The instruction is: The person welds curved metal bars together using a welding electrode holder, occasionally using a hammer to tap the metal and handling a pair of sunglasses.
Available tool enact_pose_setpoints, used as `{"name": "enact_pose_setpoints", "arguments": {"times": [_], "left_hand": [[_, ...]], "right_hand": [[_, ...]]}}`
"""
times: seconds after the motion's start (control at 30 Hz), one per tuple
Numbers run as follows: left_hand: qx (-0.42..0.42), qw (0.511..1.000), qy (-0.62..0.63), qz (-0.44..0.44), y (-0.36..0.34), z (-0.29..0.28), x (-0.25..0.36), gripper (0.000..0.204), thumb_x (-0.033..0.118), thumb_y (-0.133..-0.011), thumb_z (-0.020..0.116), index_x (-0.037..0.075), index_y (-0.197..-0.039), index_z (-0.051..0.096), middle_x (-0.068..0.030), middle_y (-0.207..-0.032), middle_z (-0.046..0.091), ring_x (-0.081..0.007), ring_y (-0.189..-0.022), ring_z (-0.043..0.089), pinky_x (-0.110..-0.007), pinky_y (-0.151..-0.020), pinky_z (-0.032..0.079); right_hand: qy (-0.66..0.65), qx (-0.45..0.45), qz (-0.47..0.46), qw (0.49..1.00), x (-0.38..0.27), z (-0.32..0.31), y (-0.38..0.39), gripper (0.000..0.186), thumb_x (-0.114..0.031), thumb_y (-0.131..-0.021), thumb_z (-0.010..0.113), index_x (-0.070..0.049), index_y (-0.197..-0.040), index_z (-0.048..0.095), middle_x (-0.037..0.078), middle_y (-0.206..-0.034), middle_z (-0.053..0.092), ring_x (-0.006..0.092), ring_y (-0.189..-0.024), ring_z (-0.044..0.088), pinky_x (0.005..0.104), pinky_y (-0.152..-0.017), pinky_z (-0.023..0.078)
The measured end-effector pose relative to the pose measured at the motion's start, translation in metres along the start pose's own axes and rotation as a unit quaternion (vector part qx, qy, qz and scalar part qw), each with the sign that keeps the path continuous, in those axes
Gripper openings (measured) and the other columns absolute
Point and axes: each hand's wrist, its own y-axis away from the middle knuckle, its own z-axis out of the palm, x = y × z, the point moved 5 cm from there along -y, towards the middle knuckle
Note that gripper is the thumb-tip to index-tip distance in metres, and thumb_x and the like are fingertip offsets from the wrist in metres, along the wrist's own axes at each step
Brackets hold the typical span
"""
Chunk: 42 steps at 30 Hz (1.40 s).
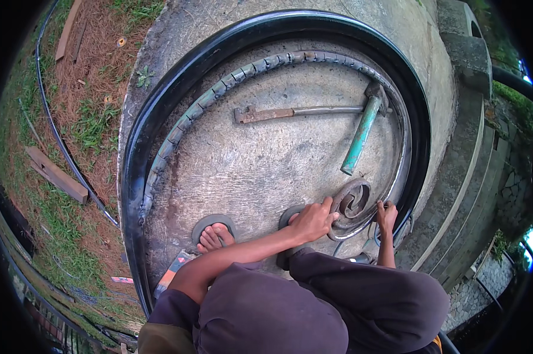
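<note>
A long metal bar (243, 72), notched along its outer stretch, bends in a wide arc and curls into a tight scroll (365, 192) near my feet. My left hand (315, 221) reaches across and closes its fingers on the left edge of that scroll. On the scroll's other side, my right hand (386, 216) is closed at the bar's lower right bend; its fingertips are partly hidden. Inside the arc lies a hammer (361, 135) with a chipped green handle, its head partly hidden. A second long tool (302, 111), brown and grey, touches it near the head.
A thick glossy black curved tube (266, 26) surrounds the bar on the concrete slab (231, 153). My sandalled foot (215, 236) rests inside it. Grass and wood pieces (57, 174) lie left, beside a thin black pipe (57, 130). Concrete steps (455, 194) drop away right.
</note>
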Motion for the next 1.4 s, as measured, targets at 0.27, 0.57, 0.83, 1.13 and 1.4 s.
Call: {"name": "enact_pose_setpoints", "arguments": {"times": [0.27, 0.57, 0.83, 1.13, 1.4], "left_hand": [[-0.001, 1.000, 0.002, -0.003, -0.008, 0.003, -0.004, 0.037, 0.028, -0.096, 0.059, -0.004, -0.113, 0.048, -0.0318, -0.071, 0.062, -0.0525, -0.075, 0.063, -0.058, -0.067, 0.047], [0.003, 1.000, 0.008, 0.015, -0.009, 0.007, -0.008, 0.038, 0.028, -0.096, 0.059, -0.003, -0.113, 0.047, -0.0322, -0.076, 0.063, -0.0528, -0.077, 0.063, -0.059, -0.069, 0.047], [-0.009, 1.000, -0.014, -0.003, -0.006, -0.002, 0.001, 0.041, 0.027, -0.092, 0.063, -0.002, -0.116, 0.047, -0.0317, -0.077, 0.064, -0.0529, -0.080, 0.063, -0.058, -0.073, 0.049], [0.005, 1.000, 0.012, 0.006, -0.002, -0.004, -0.002, 0.045, 0.019, -0.089, 0.064, -0.002, -0.124, 0.046, -0.0319, -0.079, 0.065, -0.0530, -0.080, 0.063, -0.058, -0.074, 0.050], [0.001, 0.999, 0.051, 0.018, -0.005, -0.003, -0.008, 0.047, 0.019, -0.089, 0.064, -0.004, -0.127, 0.048, -0.0340, -0.082, 0.064, -0.0520, -0.081, 0.064, -0.057, -0.074, 0.050]], "right_hand": [[-0.010, -0.016, 0.002, 1.000, -0.010, -0.002, -0.009, 0.042, -0.031, -0.084, 0.068, 0.011, -0.081, 0.061, 0.031, -0.075, 0.064, 0.0400, -0.072, 0.068, 0.0464, -0.070, 0.050], [-0.020, 0.006, -0.010, 1.000, -0.004, 0.000, -0.007, 0.047, -0.037, -0.088, 0.067, 0.010, -0.084, 0.060, 0.025, -0.066, 0.059, 0.0342, -0.060, 0.058, 0.0462, -0.062, 0.045], [-0.049, -0.013, -0.001, 0.999, -0.004, 0.001, -0.008, 0.044, -0.036, -0.091, 0.065, 0.008, -0.097, 0.063, 0.028, -0.071, 0.062, 0.0391, -0.069, 0.065, 0.0472, -0.066, 0.047], [-0.066, -0.012, 0.007, 0.998, -0.002, 0.001, -0.001, 0.047, -0.041, -0.091, 0.065, 0.005, -0.101, 0.063, 0.025, -0.077, 0.067, 0.0352, -0.073, 0.066, 0.0440, -0.068, 0.049], [-0.087, 0.021, 0.004, 0.996, 0.001, 0.003, 0.004, 0.048, -0.040, -0.090, 0.068, 0.006, -0.103, 0.064, 0.018, -0.076, 0.069, 0.0229, -0.071, 0.065, 0.0376, -0.067, 0.048]]}}
